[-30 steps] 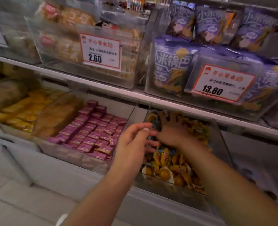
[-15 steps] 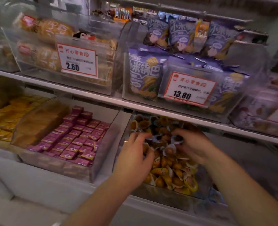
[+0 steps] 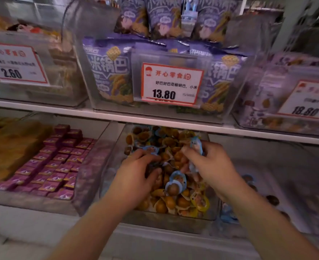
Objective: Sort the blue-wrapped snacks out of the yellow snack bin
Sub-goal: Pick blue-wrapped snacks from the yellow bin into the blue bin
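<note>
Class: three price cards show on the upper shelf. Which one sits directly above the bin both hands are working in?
The middle card, marked 13.80, in front of the purple bags; the 2.60 and 18.80 cards sit off to either side.

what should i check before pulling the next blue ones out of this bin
1. Right hand grips a blue-wrapped snack: ok.
2. Left hand holds a blue one: cannot tell; its fingers are buried in the pile.
3. Blue snacks left in the clear bin: not ok; a blue pack lies between the hands, more at the back.
4. Drop spot: ok; blue packs in the right-hand bin.
5. Purple boxes stay separate: ok.
</note>
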